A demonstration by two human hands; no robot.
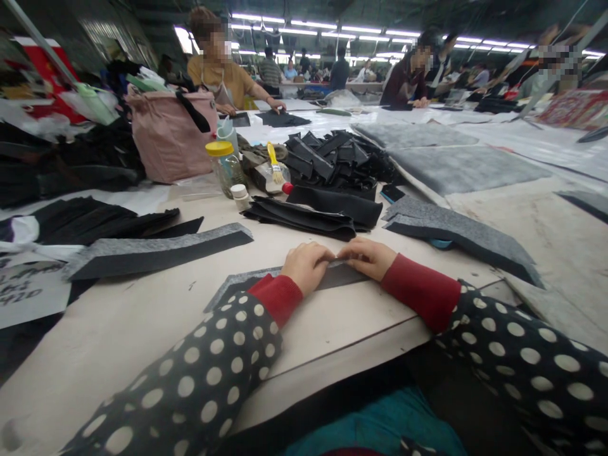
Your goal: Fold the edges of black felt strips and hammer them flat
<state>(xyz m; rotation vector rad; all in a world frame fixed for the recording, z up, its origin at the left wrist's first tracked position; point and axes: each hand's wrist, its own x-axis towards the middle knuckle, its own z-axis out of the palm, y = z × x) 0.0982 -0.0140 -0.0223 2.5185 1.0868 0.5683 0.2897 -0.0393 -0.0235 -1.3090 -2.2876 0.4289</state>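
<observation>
Lower centre: left hand (306, 267) and right hand (365, 258), fingers curled shut, pinch a grey felt strip (244, 284) against the table (332, 332), keeping its edge flat.

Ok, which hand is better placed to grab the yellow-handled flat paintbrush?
Probably the left hand: it lies closer to the yellow-handled flat paintbrush, while the right hand sits farther off. Both rest on the grey-and-black felt strip.
</observation>
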